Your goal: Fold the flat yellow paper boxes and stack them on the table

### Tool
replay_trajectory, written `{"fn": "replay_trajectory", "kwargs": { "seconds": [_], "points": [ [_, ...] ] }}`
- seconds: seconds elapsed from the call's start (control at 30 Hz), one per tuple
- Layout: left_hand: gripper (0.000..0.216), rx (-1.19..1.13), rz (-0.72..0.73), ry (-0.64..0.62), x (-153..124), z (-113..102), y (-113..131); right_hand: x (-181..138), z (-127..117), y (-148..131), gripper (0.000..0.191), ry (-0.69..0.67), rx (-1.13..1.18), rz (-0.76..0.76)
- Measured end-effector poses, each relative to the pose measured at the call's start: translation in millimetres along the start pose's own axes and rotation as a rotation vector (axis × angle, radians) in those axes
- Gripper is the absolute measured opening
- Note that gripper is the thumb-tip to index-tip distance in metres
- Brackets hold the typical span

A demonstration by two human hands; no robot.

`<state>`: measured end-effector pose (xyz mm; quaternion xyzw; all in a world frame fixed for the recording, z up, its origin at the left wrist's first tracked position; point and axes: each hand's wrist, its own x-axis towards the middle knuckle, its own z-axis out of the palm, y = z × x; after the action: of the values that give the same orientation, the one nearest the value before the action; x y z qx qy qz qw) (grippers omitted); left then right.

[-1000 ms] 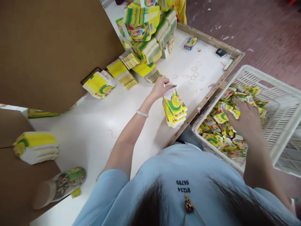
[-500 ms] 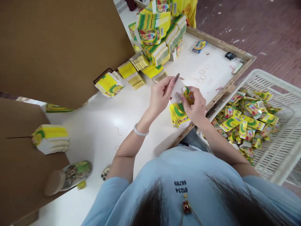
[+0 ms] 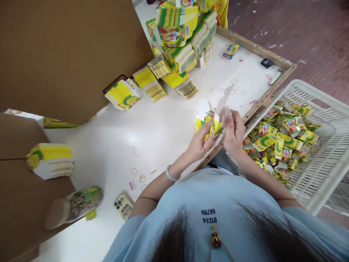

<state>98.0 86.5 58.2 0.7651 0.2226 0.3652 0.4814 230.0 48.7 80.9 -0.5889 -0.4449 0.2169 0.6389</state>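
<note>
My left hand [image 3: 201,142] is closed around a small yellow-and-green printed carton [image 3: 216,124], thumb and fingers pinching its side. My right hand [image 3: 233,133] is closed beside it, fingertips pinching at the carton's pale, motion-blurred open end. What lies inside the right fingers is partly hidden. Beneath and behind the hands, a stack of flat yellow cartons [image 3: 199,123] lies near the table's wooden edge, with a white flap sticking up.
Bundled flat cartons [image 3: 177,32] are piled at the back, with banded stacks [image 3: 149,83] in front. A white basket [image 3: 327,160] of filled small packs stands at right. Cardboard boxes [image 3: 68,54], a jar [image 3: 79,205], a phone [image 3: 124,205] and rubber bands [image 3: 234,87] surround the white table.
My left hand has come down and right to grip the carton. The right hand has shifted slightly right and lower, from the carton's body to its pale end.
</note>
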Motion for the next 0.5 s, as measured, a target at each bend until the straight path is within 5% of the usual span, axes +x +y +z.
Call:
{"fn": "replay_trajectory", "kwargs": {
  "seconds": [0.3,0.5],
  "points": [
    [0.048,-0.118,-0.277,0.167,-20.2,2.1,10.7,-16.4,1.4,2.6,0.033,0.019,0.169,0.109],
    [0.063,-0.36,-0.285,0.037,-57.7,-6.4,17.6,-41.0,-25.2,3.0,0.027,-0.171,0.072,0.081]
  ]
}}
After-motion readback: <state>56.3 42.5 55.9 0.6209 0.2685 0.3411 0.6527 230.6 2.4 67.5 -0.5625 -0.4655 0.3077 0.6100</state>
